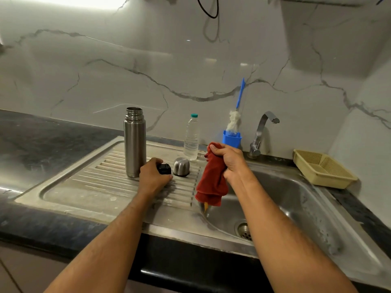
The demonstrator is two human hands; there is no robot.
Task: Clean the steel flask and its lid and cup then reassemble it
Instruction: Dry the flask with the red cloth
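Note:
The steel flask (pixel 135 142) stands upright and uncapped on the ribbed steel drainboard (pixel 88 187). Just right of its base, my left hand (pixel 153 176) grips the black lid (pixel 164 168), which sits low over the drainboard. The steel cup (pixel 181 166) rests upside down on the drainboard right beside the lid. My right hand (pixel 229 160) holds a bunched red cloth (pixel 212 182) that hangs down over the sink's left rim.
A clear water bottle (pixel 191 138) stands behind the cup. A blue bottle brush (pixel 238 115) sits in a blue holder (pixel 231 139) by the tap (pixel 262 132). The sink basin (pixel 296 208) has a drain (pixel 244 230). A cream basket (pixel 323 169) lies at the right.

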